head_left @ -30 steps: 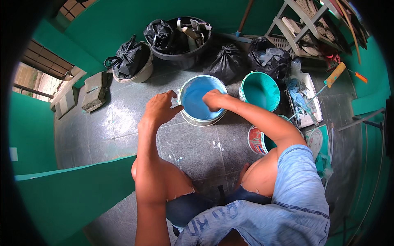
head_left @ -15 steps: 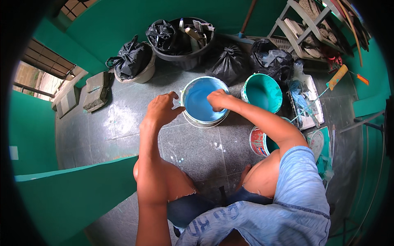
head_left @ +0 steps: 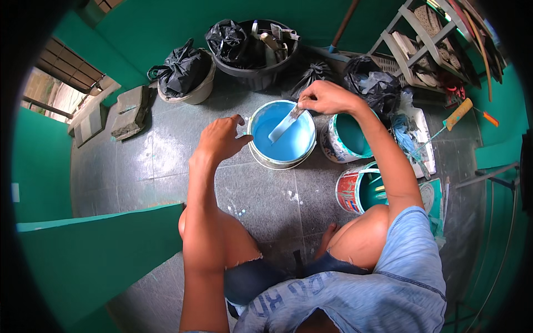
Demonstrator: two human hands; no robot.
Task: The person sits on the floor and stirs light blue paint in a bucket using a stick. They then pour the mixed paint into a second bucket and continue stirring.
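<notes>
Since half a second ago the right hand (head_left: pixel 330 99) has risen from low inside the paint bucket (head_left: pixel 277 162) to its far right rim, bringing a flat stirring stick (head_left: pixel 285 126) into sight; the left hand has barely shifted. The right hand's thumb and fingers are pinched on the stick's upper end. Coated in light blue, the stick slants down and left over the bucket's mouth; whether its lower tip meets the blue paint (head_left: pixel 294 145) or stops just above is unclear. The left hand (head_left: pixel 222 139) grips nothing, thumb and forefinger curved apart, thumb tip at the bucket's left rim; contact there cannot be told.

The bucket stands on grey floor tiles (head_left: pixel 255 200) flecked with pale spots, in front of the person's spread knees. To its right, partly behind the right forearm, is a green-lined bucket (head_left: pixel 328 145); nearer the right knee stands a red-labelled bucket (head_left: pixel 347 191). Beyond the forearm lie a white tray (head_left: pixel 426 133) with a blue cloth-like bundle (head_left: pixel 404 136) and a yellow paint roller (head_left: pixel 458 112).

Along the back are a beige bucket (head_left: pixel 194 95) holding a black bag (head_left: pixel 180 72), a black tub (head_left: pixel 258 77), more black bags (head_left: pixel 373 86) and a grey shelf rack (head_left: pixel 408 50).
</notes>
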